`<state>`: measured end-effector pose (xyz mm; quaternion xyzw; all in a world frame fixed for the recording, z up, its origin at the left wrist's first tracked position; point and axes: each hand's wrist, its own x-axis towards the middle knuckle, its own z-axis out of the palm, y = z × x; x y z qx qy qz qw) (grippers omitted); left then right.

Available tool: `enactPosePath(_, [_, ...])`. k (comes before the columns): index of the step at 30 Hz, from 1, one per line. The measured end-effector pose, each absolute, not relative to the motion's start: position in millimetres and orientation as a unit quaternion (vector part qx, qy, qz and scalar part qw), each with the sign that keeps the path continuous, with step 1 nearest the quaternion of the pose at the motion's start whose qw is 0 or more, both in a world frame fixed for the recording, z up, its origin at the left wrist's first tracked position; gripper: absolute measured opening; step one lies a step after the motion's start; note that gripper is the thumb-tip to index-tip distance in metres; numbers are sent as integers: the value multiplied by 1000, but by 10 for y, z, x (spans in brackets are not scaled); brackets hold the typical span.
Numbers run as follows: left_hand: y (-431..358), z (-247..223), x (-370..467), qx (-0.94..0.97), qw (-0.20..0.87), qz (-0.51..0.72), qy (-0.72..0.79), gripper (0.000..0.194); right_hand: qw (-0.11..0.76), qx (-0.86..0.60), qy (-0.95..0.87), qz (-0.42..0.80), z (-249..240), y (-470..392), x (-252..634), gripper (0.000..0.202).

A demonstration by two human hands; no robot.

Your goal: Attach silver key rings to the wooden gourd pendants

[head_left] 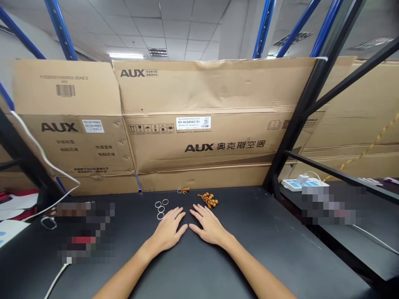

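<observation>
My left hand (170, 229) lies palm down on the black tabletop (187, 274), fingers stretched and thumb apart, holding nothing. Just beyond its fingertips and to the left are several thin silvery rings (161, 209). My right hand (208, 226) rests flat beside it, also with nothing in it, the two thumbs pointing at each other across a narrow gap. Past the right fingertips sits a cluster of golden-brown gourd-like beads or charms (211, 201). A smaller golden-brown piece (185, 190) lies farther back, with one more ring (179, 191) at its left.
Large cardboard panels (199, 95) stand along the back edge. Black rack posts (296, 112) rise at both sides. At the left are a white cable (46, 160) and blurred items; a white power strip (305, 183) sits on the neighbouring surface at the right.
</observation>
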<state>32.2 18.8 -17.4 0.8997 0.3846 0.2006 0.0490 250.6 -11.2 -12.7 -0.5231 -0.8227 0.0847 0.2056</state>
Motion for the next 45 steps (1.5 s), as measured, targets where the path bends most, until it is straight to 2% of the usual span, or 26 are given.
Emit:
enactPosePath(20, [180,-151,333,903,21,198,380,45,205,-525,-820,103,-99,-116,2500,55])
enactPosePath(30, [43,-158,453,878,-84,181,435,37,212,-523,-820,93,-120,-110,2501,53])
enactPosePath(36, [53,-94,434,914,-30,208,347,33,261,-531,-804,50,-151,-89,2493,43])
enactPosePath(40, [67,-93,424,901,-22,227,368,36,309,-591,-745,-15,-123,-35,2538,30])
enactPosePath(45, [81,-136,408,888,-20,223,401,37,279,-663,-693,-48,-112,-4,2610,30])
